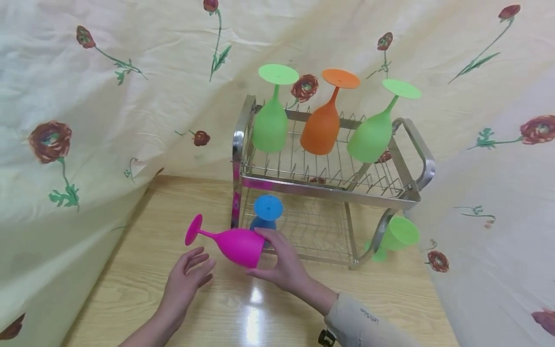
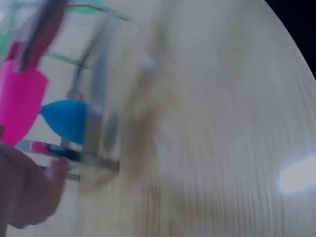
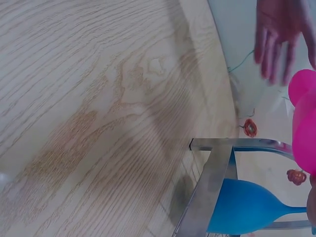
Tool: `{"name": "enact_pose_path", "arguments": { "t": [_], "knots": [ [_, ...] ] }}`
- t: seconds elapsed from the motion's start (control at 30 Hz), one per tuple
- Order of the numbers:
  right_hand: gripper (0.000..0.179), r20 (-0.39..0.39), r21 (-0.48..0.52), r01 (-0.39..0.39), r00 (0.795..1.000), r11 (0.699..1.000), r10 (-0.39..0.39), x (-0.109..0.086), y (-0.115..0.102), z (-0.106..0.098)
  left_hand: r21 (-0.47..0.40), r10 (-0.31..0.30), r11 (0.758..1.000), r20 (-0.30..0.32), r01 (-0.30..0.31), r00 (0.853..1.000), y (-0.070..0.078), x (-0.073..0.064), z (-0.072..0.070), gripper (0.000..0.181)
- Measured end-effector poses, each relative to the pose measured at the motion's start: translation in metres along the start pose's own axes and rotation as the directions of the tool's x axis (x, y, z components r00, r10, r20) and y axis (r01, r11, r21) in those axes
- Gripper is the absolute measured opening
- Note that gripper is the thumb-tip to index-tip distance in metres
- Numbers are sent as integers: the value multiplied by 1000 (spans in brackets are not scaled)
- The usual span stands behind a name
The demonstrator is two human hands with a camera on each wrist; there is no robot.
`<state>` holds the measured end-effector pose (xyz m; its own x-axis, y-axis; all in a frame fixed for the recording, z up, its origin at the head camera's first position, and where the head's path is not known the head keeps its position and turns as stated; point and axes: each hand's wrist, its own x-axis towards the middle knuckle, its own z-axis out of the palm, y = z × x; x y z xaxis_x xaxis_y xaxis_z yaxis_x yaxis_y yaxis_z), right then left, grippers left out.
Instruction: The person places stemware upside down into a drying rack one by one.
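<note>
My right hand grips a pink goblet by the rim end of its bowl, thumb below and fingers above. The goblet lies sideways in the air, its foot pointing left. Just below that foot is my left hand, fingers spread and holding nothing. Behind the pink bowl a blue goblet stands upside down on the lower tier of a metal dish rack. Along the upper tier, a green goblet, an orange goblet and another green goblet rest upside down.
A light green goblet is tilted beside the rack's right leg, mouth facing outward. The rack stands on a wooden table. Flowered cloth hangs behind and at both sides.
</note>
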<state>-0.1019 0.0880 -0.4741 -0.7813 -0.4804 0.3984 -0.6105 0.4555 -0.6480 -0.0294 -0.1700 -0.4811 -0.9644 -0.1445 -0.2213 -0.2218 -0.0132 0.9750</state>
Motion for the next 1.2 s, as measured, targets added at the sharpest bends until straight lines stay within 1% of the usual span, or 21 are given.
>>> {"name": "enact_pose_path", "arguments": {
  "t": [0.03,0.07,0.1,0.13,0.23,0.43,0.53,0.7,0.8,0.97,1.07,1.2],
  "knots": [
    [94,-4,3,2,1000,1000,-2,0,0,0,-67,-73,995,6,73,997,1,3,4,69],
    [95,-7,2,6,1000,1000,-6,1,-1,1,-124,-121,985,17,122,992,3,5,8,72],
    [94,-8,4,9,1000,1000,-9,1,-1,1,-170,-144,974,28,147,989,4,7,12,75],
    [94,-9,6,10,1000,1000,-10,2,-1,1,-193,-153,969,36,157,988,6,8,16,76],
    [93,-9,25,4,1000,1000,-3,3,-4,3,-236,-153,959,43,158,987,12,9,27,81],
    [93,-24,25,-11,1000,1000,11,5,-8,7,-343,-163,927,2,154,987,27,2,42,88],
    [93,-37,19,-4,999,1000,5,6,-10,9,-360,-167,920,3,157,986,35,-4,47,91],
    [93,-53,5,15,998,1000,-14,7,-12,12,-355,-179,919,9,171,984,42,-9,50,92],
    [95,-70,-23,55,996,998,-56,6,-11,13,-354,-184,919,7,175,983,45,-8,53,91],
    [99,-103,-52,118,987,992,-123,7,-8,15,-353,-177,921,-7,163,984,48,-5,58,88],
    [100,-119,-57,136,983,989,-142,7,-8,16,-358,-176,921,-22,156,984,51,-3,62,85],
    [101,-145,-71,138,978,988,-147,6,-9,18,-358,-175,922,-44,148,984,54,1,68,88]
  ]
}}
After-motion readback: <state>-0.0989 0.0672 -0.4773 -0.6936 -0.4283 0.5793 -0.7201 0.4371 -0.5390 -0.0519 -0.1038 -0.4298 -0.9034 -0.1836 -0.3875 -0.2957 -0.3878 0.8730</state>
